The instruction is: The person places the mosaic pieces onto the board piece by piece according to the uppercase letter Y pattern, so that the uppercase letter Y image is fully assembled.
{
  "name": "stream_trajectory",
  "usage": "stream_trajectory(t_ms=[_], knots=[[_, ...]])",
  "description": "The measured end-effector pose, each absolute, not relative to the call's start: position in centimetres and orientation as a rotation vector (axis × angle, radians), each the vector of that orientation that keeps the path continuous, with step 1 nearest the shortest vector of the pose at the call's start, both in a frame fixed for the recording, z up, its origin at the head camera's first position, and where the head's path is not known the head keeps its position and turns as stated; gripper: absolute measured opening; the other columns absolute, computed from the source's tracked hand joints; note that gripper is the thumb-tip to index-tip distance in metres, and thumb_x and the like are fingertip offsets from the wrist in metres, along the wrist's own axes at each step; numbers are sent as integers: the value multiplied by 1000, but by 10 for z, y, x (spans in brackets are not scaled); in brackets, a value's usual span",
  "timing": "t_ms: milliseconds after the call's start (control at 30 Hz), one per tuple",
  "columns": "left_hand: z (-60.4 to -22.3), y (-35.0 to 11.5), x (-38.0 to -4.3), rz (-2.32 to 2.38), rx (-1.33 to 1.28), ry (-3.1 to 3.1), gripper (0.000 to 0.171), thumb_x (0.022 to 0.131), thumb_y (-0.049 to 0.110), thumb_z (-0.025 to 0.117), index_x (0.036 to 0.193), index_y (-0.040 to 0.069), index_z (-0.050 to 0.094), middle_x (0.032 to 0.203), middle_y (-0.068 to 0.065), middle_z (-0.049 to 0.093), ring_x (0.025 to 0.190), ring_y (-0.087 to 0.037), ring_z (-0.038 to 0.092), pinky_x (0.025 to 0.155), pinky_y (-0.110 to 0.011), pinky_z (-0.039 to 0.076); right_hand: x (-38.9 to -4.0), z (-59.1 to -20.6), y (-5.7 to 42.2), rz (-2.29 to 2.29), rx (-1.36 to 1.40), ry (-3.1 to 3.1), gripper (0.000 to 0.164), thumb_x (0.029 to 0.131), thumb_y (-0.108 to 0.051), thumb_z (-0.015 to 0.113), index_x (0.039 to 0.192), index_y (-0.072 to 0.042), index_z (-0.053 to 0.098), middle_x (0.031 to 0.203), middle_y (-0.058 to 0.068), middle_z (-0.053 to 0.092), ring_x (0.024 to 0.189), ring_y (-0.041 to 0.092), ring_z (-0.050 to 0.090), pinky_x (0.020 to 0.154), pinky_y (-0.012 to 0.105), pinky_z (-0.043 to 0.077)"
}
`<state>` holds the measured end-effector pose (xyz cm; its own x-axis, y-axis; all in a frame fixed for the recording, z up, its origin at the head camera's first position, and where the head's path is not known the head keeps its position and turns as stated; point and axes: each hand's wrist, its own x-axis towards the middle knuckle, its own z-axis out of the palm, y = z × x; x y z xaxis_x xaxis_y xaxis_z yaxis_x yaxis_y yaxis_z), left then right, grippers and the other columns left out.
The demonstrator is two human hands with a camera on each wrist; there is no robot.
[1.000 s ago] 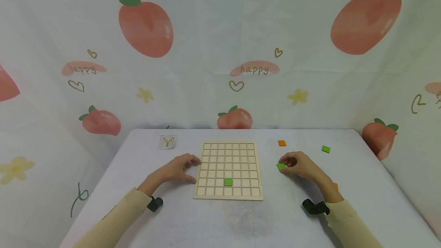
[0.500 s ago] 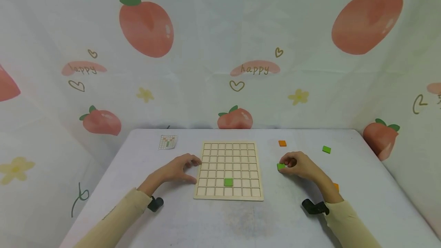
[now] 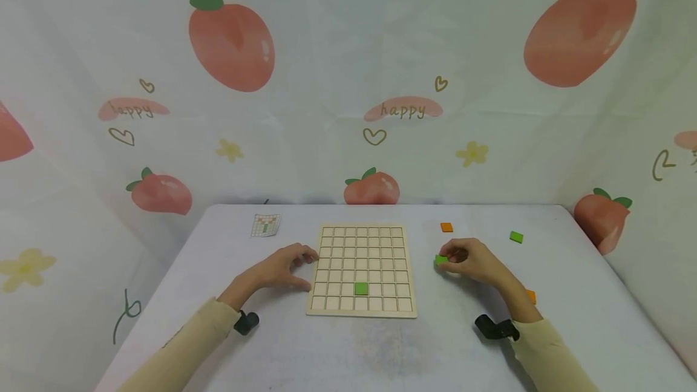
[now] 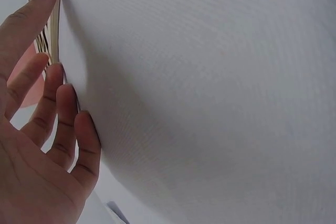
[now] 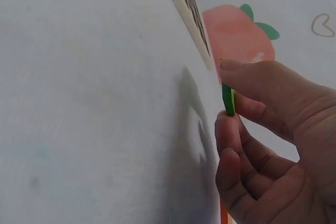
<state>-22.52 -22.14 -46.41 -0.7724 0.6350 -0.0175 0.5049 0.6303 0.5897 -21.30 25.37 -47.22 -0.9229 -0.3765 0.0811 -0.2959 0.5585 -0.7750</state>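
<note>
A wooden grid board [image 3: 332,289] lies flat in the middle of the white table. One green square tile [image 3: 361,288] sits in a cell near its front edge. My left hand [image 3: 283,266] rests beside the board's left edge, thumb and fingers spread. In the left wrist view, the left thumb [image 4: 31,22] and some fingertips touch that edge. To the right of the board, my right hand [image 3: 471,259] pinches another green tile [image 3: 441,260] between thumb and fingers. From the right wrist, the held tile [image 5: 228,99] appears edge-on, raised above the tabletop.
An orange tile [image 3: 446,227] and a green tile [image 3: 516,237] lie toward the back right. Another orange tile [image 3: 531,297] is partly hidden by the right forearm. A small paper with a coloured grid pattern [image 3: 265,225] lies at the back left.
My right hand has lifted the pinched green tile slightly and shifted it a little left. My left hand has stayed at the board's edge.
</note>
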Motion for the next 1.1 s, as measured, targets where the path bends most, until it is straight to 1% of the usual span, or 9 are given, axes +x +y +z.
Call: stream_trajectory(t_ms=[333,533,733,867,1000,1100], knots=[[-465,-223,-226,852,934,2627,66,77,28,92,131,7,60,118,-3,61,106,-22,55,94,-44,47,-218,-471,241,-1444,-706,2634,20,84,-7,85,99,-2,73,94,4,68,77,16,61,69,24,51],[-463,-222,-226,844,943,2632,66,77,27,91,131,6,60,119,-4,61,106,-23,55,94,-43,47,-221,-471,230,-1511,-761,2591,20,83,-5,85,99,-1,73,95,7,69,76,16,63,69,23,51],[-462,-222,-226,840,917,2629,65,77,26,91,131,6,60,118,-4,61,106,-24,55,94,-44,47,-224,-471,219,-1573,-785,2513,22,83,-2,84,102,1,72,97,11,69,78,20,62,71,23,51],[-463,-222,-225,844,910,2622,65,77,25,91,131,6,60,117,-3,60,106,-24,55,94,-44,47,-223,-466,209,-1601,-777,2462,23,84,2,81,104,5,70,99,16,67,79,22,62,71,24,52],[-465,-223,-226,849,909,2620,65,77,26,91,131,7,60,117,-2,60,105,-23,55,94,-44,47,-226,-470,202,-1581,-767,2458,23,85,0,81,105,4,70,97,14,66,78,22,61,70,24,50],[-467,-223,-227,845,901,2627,65,77,27,92,131,9,60,117,-1,60,106,-23,55,94,-44,47,-230,-478,200,-1551,-775,2463,22,86,-4,82,105,1,71,96,9,66,78,20,61,68,25,50]])
